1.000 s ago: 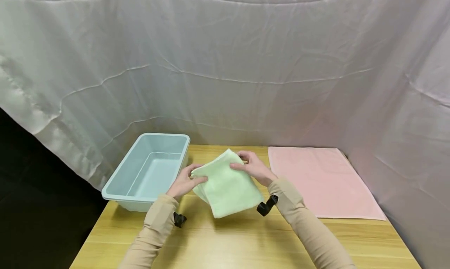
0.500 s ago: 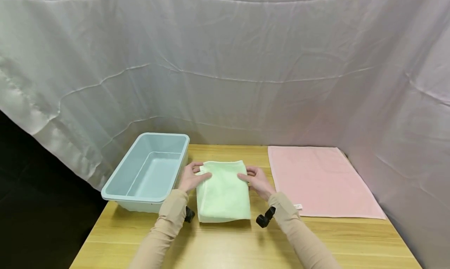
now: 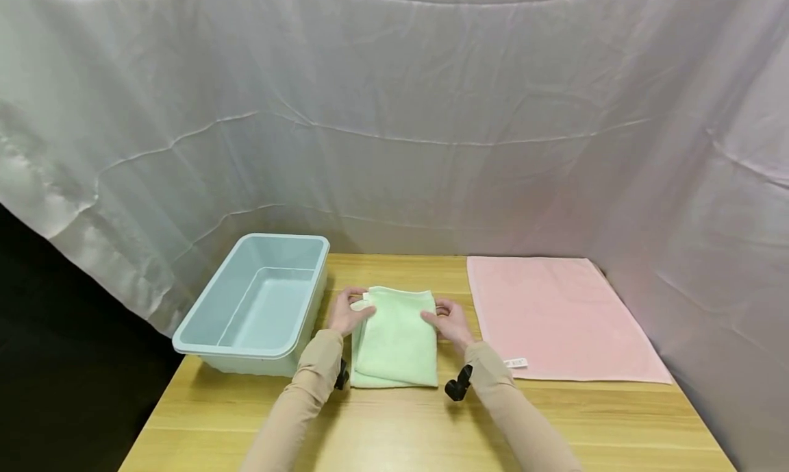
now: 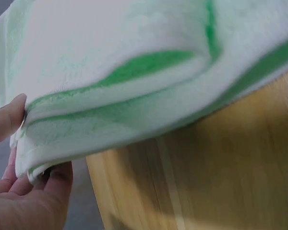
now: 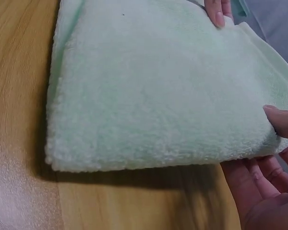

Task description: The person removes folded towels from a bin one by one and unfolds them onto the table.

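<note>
Left hand (image 3: 346,316) and right hand (image 3: 455,325) both pinch the green towel (image 3: 397,342) over the table (image 3: 394,427), at its 10 and 2 o'clock, tub (image 3: 271,307) around 9. Right wrist cam catches fingers (image 5: 240,184) tucked underneath; head view mostly hides them.

Folded green towel (image 3: 397,338) between hands

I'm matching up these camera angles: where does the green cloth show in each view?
Head: the green cloth is below picture centre.
Left wrist: across the upper part, reaching lower at left.
Right wrist: fills most of the top and middle.
Shared landmark: the wooden tabletop, in all three.
</note>
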Available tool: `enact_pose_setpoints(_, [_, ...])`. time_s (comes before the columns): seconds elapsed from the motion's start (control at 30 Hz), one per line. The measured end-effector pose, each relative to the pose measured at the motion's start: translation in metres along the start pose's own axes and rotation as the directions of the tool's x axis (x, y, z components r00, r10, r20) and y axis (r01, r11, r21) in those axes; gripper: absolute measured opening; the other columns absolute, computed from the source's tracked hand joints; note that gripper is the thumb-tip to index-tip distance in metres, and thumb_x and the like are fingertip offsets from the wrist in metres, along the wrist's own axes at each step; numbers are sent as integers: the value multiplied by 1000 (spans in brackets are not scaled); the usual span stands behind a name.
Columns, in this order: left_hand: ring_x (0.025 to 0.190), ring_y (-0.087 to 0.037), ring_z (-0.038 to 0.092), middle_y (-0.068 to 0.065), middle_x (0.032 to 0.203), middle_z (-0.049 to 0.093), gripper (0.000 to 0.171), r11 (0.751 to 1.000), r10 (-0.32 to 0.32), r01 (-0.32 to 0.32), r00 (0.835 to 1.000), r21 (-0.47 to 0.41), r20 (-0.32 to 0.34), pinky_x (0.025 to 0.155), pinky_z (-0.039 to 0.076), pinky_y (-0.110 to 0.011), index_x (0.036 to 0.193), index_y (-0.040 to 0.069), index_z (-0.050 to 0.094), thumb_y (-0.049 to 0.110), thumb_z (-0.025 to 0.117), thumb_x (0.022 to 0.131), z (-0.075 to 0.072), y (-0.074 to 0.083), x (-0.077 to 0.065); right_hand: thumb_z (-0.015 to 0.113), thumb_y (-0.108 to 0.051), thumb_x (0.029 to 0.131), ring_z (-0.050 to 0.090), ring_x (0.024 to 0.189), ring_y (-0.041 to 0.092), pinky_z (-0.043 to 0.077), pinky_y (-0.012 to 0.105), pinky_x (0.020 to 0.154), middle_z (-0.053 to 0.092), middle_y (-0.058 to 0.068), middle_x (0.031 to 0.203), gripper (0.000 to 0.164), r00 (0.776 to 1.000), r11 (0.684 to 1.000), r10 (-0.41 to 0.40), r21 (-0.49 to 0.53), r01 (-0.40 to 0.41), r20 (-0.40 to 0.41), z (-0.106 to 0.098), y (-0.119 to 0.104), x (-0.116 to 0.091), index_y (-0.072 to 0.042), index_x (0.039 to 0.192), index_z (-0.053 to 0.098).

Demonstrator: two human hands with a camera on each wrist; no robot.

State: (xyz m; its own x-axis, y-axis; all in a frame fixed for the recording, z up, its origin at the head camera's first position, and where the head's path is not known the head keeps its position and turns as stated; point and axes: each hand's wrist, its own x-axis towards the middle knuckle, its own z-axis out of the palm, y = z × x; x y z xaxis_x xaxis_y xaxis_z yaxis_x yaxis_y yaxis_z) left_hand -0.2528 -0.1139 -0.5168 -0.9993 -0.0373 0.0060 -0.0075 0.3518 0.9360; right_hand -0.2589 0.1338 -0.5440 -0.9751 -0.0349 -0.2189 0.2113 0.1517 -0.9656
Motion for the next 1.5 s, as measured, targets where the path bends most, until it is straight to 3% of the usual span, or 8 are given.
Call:
enact_pose_setpoints(0.2, [115, -47, 58, -32, 127, 58, 42, 999, 32, -32, 999, 18, -2, 95, 54, -53, 125, -9, 57, -7, 71, 85, 0, -6, 2, 74, -15, 92, 61, 84, 15, 52, 25, 67, 67, 10, 103, 38, 997, 995, -35, -97, 29, -64, 0, 7, 3, -1, 125, 63])
enact_pose_setpoints(0.5, [131, -51, 49, -33, 140, 48, 55, 996, -64, 67, 997, -52, 53, 108, 49, -52, 141, -9, 44, -14, 61, 89, -5, -14, -9, 70, -2, 90, 58, 85, 18, 47, 21, 70, 65, 21, 108, 33, 964, 964, -205, -203, 170, -171, 7, 8, -8, 4, 122, 65])
enact_pose_setpoints(0.63, [105, -34, 61, -26, 123, 58, 51, 999, -34, 34, 999, -38, 8, 87, 56, -38, 134, -6, 52, -11, 62, 85, -10, -24, -13, 72, 0, 87, 59, 78, 14, 49, 19, 68, 67, 22, 100, 30, 953, 941, -291, -203, 269, -87, 21, 4, -23, 8, 116, 66])
enact_pose_setpoints(0.77, [84, -22, 60, -20, 105, 65, 47, 998, -39, 39, 999, -43, -13, 72, 53, -29, 129, -6, 56, -7, 61, 82, -14, -27, -18, 74, -4, 88, 64, 78, 10, 53, 18, 68, 69, 22, 97, 34, 957, 949, -283, -126, 290, 70, 37, 2, -35, 8, 118, 64])
enact_pose_setpoints(0.93, [97, -34, 66, -26, 108, 68, 41, 994, -97, 97, 995, 49, 0, 81, 57, -41, 130, -6, 56, 2, 62, 90, -15, -21, -28, 73, -7, 89, 63, 77, 8, 52, 18, 69, 72, 23, 96, 38, 961, 964, -231, -99, 248, 154, 48, 1, -42, 6, 122, 62])
enact_pose_setpoints(1.1, [103, -40, 67, -28, 111, 69, 37, 988, -76, 74, 997, 135, 9, 85, 58, -47, 130, -6, 56, 4, 61, 94, -15, -24, -33, 70, 1, 88, 64, 79, 16, 50, 14, 69, 70, 31, 97, 38, 955, 959, -221, -135, 250, 198, 51, -6, -51, 13, 122, 59])
enact_pose_setpoints(1.27, [93, -36, 70, -27, 106, 71, 36, 989, -86, 83, 996, 125, 18, 72, 58, -39, 127, -6, 58, 1, 63, 92, -14, -32, -33, 68, 3, 88, 65, 83, 25, 49, 14, 71, 66, 38, 100, 39, 938, 955, -218, -138, 261, 268, 48, -16, -60, 19, 122, 56])
enact_pose_setpoints(1.5, [84, -33, 72, -27, 102, 73, 38, 993, -101, 99, 994, 59, 44, 66, 57, -32, 127, -8, 56, -6, 63, 90, -14, -34, -32, 70, 2, 88, 59, 78, 11, 48, 15, 70, 67, 34, 100, 43, 933, 960, -213, -115, 255, 291, 47, 11, -42, 15, 126, 55])
